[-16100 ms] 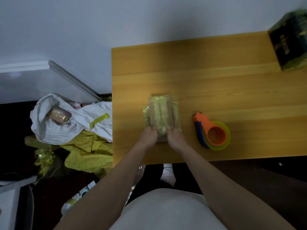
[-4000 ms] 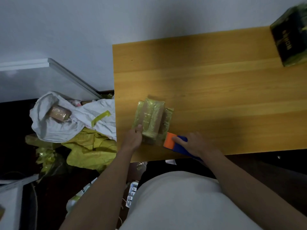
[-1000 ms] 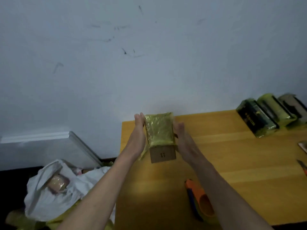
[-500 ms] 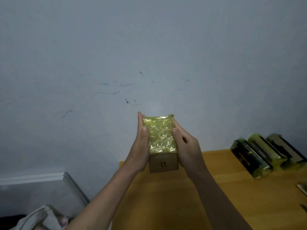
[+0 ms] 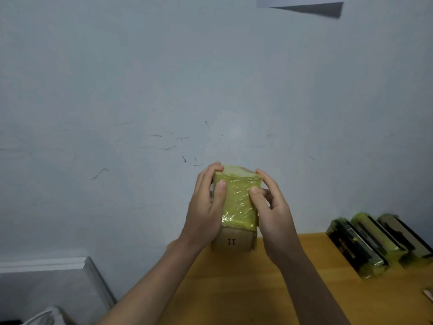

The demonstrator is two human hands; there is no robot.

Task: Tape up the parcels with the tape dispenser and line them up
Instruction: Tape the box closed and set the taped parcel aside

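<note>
Left hand (image 5: 206,212) and right hand (image 5: 271,214) raised, fingers curled, thumbs forward

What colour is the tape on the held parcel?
Yellow-green and shiny, on the parcel, seen in the head view.

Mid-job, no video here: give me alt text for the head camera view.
Both hands, left hand and right hand, grip a yellow-taped parcel raised before a white wall. Three taped parcels lie side by side on the wooden table at right.
</note>
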